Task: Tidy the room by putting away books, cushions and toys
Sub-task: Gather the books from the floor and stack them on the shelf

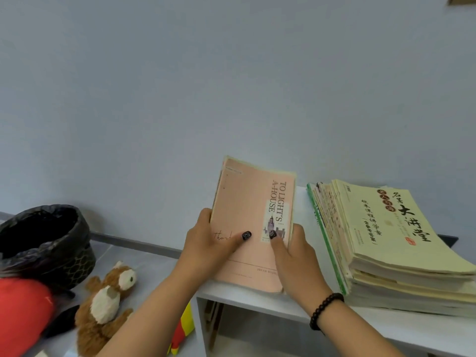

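A pink notebook with several thinner books behind it stands tilted on the white shelf top, its lower edge on the shelf. My left hand grips its left edge, thumb across the cover. My right hand grips its right edge, thumb on the cover; a black bead bracelet is on that wrist. To the right lies a tall stack of pale yellow books. A brown and white plush toy lies on the floor at lower left.
A round bin lined with a black bag stands on the floor at left. A red cushion lies at the bottom left corner. A yellow and red object leans beside the shelf. The blue-grey wall is close behind.
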The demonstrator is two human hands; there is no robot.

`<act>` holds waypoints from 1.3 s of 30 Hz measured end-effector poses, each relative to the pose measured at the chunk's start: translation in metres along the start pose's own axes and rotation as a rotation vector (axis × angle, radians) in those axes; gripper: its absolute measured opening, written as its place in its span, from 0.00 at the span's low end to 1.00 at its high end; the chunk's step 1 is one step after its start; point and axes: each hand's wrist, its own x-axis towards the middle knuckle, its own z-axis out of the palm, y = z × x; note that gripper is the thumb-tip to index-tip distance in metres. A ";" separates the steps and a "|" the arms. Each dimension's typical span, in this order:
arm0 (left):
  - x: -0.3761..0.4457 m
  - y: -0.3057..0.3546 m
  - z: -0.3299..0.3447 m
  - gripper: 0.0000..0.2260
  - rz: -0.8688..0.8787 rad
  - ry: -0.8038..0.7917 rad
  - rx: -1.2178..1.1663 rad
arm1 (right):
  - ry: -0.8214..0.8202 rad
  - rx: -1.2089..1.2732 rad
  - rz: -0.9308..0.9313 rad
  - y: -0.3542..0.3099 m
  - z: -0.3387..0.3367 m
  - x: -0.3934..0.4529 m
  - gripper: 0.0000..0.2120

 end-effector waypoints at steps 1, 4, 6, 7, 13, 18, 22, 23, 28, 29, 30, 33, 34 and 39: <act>0.004 -0.001 0.001 0.25 -0.030 -0.036 0.079 | -0.017 -0.051 0.040 0.001 -0.001 -0.001 0.07; 0.010 -0.003 0.006 0.27 -0.117 -0.154 0.307 | -0.068 -0.231 0.109 0.004 -0.002 -0.003 0.14; 0.012 -0.003 0.009 0.29 -0.171 -0.189 0.415 | -0.078 -0.319 0.099 0.004 -0.002 -0.002 0.20; 0.011 -0.001 0.010 0.29 -0.190 -0.194 0.455 | -0.082 -0.353 0.090 0.003 -0.002 -0.003 0.23; -0.006 0.011 0.009 0.31 -0.184 -0.105 0.693 | -0.065 -0.791 0.001 -0.012 -0.003 -0.012 0.30; -0.025 0.026 -0.001 0.25 -0.114 -0.055 0.894 | -0.039 -1.085 -0.187 -0.031 0.002 -0.028 0.27; -0.041 0.033 -0.014 0.14 -0.085 -0.046 0.821 | -0.137 -0.848 -0.330 -0.040 0.018 -0.057 0.11; -0.043 0.035 -0.017 0.12 -0.074 -0.039 0.797 | -0.171 -0.798 -0.340 -0.040 0.023 -0.063 0.10; -0.057 0.022 -0.043 0.06 0.022 0.031 0.588 | -0.325 -0.708 -0.459 -0.040 0.054 -0.079 0.07; -0.061 0.015 -0.051 0.07 0.023 0.052 0.536 | -0.354 -0.711 -0.495 -0.041 0.061 -0.081 0.07; -0.066 0.007 -0.058 0.08 0.013 0.070 0.477 | -0.383 -0.713 -0.527 -0.041 0.067 -0.082 0.08; -0.082 -0.031 -0.077 0.11 -0.089 0.093 0.250 | -0.511 -0.797 -0.577 -0.033 0.091 -0.081 0.11; -0.087 -0.044 -0.082 0.11 -0.132 0.106 0.191 | -0.559 -0.838 -0.590 -0.030 0.098 -0.080 0.11; -0.108 -0.128 -0.103 0.07 -0.344 0.174 0.058 | -0.766 -0.971 -0.641 -0.005 0.143 -0.071 0.08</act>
